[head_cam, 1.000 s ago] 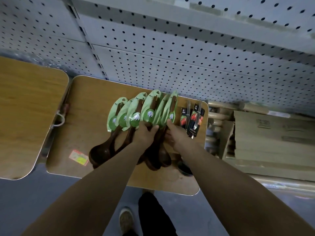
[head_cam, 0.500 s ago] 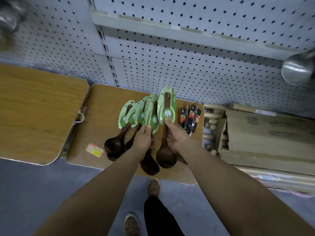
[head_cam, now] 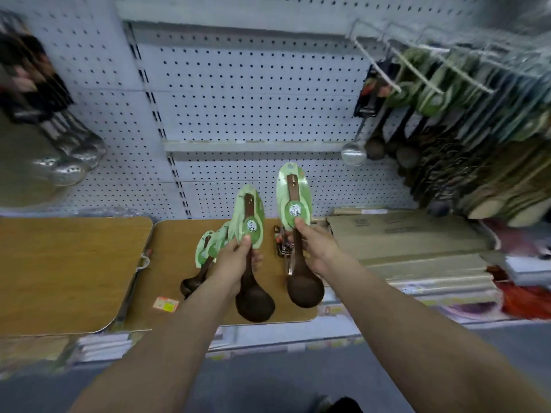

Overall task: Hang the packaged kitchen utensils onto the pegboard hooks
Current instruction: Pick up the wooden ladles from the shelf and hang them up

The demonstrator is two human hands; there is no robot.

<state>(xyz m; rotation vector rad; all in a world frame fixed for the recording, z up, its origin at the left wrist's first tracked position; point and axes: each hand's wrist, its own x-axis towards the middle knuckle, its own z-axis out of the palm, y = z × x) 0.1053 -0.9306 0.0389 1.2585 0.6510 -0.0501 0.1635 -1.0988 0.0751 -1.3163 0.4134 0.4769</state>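
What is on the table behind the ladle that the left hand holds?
More green-carded wooden ladles lie fanned on the table. The left hand and its held ladle cover most of them, so their number cannot be told.

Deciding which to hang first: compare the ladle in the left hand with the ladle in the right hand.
The left ladle, gripped by the left hand, sits lower, over the wooden table; the right ladle, in the right hand, is higher, its card before the pegboard. The left ladle overlaps the other packaged ladles; the right ladle stands apart. Both are dark brown, bowl down, with green cards on their handles.
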